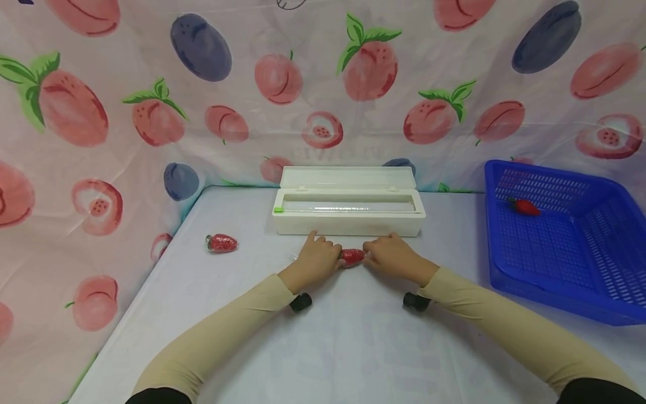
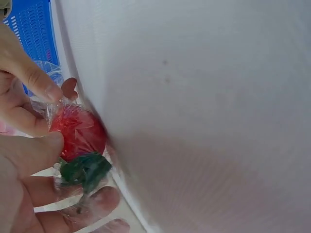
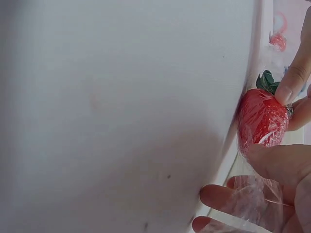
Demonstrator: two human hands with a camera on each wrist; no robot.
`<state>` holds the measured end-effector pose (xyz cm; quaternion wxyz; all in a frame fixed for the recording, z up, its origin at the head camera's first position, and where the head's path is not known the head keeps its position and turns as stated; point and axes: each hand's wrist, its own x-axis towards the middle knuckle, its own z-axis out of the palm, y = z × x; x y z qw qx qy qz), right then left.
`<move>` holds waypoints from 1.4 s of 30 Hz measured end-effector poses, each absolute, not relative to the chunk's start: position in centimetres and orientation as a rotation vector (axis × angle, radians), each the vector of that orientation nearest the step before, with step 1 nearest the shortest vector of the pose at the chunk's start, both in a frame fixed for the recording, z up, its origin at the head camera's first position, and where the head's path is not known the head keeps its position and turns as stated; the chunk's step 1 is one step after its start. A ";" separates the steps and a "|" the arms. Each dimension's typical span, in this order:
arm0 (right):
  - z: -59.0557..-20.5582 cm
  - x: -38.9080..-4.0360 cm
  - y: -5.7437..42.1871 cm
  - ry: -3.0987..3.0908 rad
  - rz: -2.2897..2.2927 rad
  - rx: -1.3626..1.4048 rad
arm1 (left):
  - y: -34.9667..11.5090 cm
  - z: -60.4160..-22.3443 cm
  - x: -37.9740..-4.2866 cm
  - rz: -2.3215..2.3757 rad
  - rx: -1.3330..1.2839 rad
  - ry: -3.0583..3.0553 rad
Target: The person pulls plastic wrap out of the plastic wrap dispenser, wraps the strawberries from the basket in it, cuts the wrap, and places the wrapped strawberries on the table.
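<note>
A red strawberry (image 1: pixel 352 257) with green leaves lies sideways between the two hands, clear plastic wrap tight around it. My left hand (image 1: pixel 319 257) pinches its leafy end; loose film trails over the lower fingers in the left wrist view. At the pointed end, my right hand (image 1: pixel 396 259) pinches the strawberry through the film, its thumb (image 3: pixel 277 162) on the tip. A gathered tail of plastic wrap (image 3: pixel 255 199) hangs across the right fingers.
Behind the hands stands a white wrap dispenser (image 1: pixel 348 224), lid raised, with a film roll inside. Another wrapped strawberry (image 1: pixel 222 243) lies at left. At right, a blue basket (image 1: pixel 555 252) holds a strawberry (image 1: pixel 525 207). A fruit-patterned cloth (image 1: pixel 323 67) hangs behind the table.
</note>
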<state>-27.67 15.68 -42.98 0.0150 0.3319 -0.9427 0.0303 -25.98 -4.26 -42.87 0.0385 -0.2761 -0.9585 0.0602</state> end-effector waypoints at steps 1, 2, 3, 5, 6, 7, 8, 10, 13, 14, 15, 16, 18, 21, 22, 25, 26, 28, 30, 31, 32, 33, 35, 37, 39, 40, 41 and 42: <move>-42.9 -27.6 15.8 -2.935 0.096 1.023 | -4.3 -42.9 -26.0 0.185 -0.842 -2.933; -42.9 -27.5 15.9 -2.935 0.095 1.016 | -4.3 -43.0 -26.0 0.185 -0.836 -2.929; -42.9 -27.4 16.0 -2.930 0.091 1.013 | -4.3 -43.0 -26.0 0.186 -0.829 -2.925; -42.9 -27.4 16.2 -2.913 0.073 1.010 | -4.3 -43.2 -26.0 0.185 -0.816 -2.924; -42.9 -27.4 16.2 -2.907 0.070 1.011 | -4.3 -43.2 -26.0 0.181 -0.812 -2.923; -42.9 -27.3 16.3 -2.901 0.071 1.013 | -4.3 -43.2 -26.0 0.182 -0.810 -2.924; -42.9 -27.3 16.4 -2.894 0.067 1.016 | -4.3 -43.2 -26.0 0.178 -0.811 -2.927; -42.9 -27.3 16.5 -2.890 0.063 1.017 | -4.3 -43.2 -26.1 0.170 -0.836 -2.921; -42.8 -27.3 16.5 -2.893 0.065 1.011 | -4.1 -43.2 -26.1 0.152 -0.911 -2.881; -42.8 -27.3 16.5 -2.898 0.067 1.005 | -4.0 -43.2 -26.1 0.149 -0.938 -2.863; -42.7 -27.3 16.4 -2.897 0.070 1.002 | -4.0 -43.1 -26.2 0.149 -0.962 -2.840; -42.7 -27.3 16.3 -2.895 0.065 0.999 | -3.9 -43.1 -26.2 0.155 -0.980 -2.819; -42.6 -27.3 16.1 -2.894 0.064 1.002 | -3.7 -43.1 -26.2 0.186 -0.996 -2.781; -42.5 -27.3 15.6 -2.881 0.062 1.037 | -3.5 -43.2 -26.3 0.232 -0.987 -2.744; -42.5 -27.3 15.5 -2.875 0.054 1.053 | -3.5 -43.2 -26.3 0.239 -0.982 -2.740; -42.6 -27.5 15.3 -2.867 0.067 1.072 | -3.4 -43.1 -26.3 0.220 -0.972 -2.756; -42.6 -27.5 15.3 -2.866 0.072 1.071 | -3.4 -43.1 -26.2 0.214 -0.968 -2.768; -42.7 -27.5 15.2 -2.875 0.087 1.060 | -3.4 -43.1 -26.2 0.195 -0.960 -2.798; -42.7 -27.6 15.3 -2.889 0.108 1.048 | -3.5 -43.1 -26.1 0.179 -0.958 -2.811; -42.7 -27.7 15.3 -2.893 0.112 1.046 | -3.6 -43.2 -26.1 0.171 -0.958 -2.807; -42.8 -27.7 15.3 -2.898 0.121 1.044 | -3.7 -43.2 -26.1 0.167 -0.961 -2.798; -42.8 -27.8 15.3 -2.901 0.124 1.042 | -3.7 -43.2 -26.1 0.161 -0.965 -2.784; -42.8 -27.8 15.4 -2.909 0.132 1.034 | -3.7 -43.3 -26.2 0.147 -0.974 -2.740; -42.9 -27.9 15.5 -2.921 0.137 1.016 | -3.7 -43.3 -26.2 0.143 -0.972 -2.714; -42.9 -27.9 15.7 -2.937 0.141 0.996 | -3.7 -43.3 -26.3 0.141 -0.965 -2.709; -42.8 -27.8 15.8 -2.948 0.147 0.983 | -3.6 -43.3 -26.3 0.140 -0.962 -2.713; -42.7 -27.8 15.9 -2.951 0.157 0.977 | -3.6 -43.2 -26.3 0.142 -0.958 -2.723; -42.6 -27.7 16.1 -2.959 0.178 0.974 | -3.6 -43.2 -26.4 0.146 -0.954 -2.737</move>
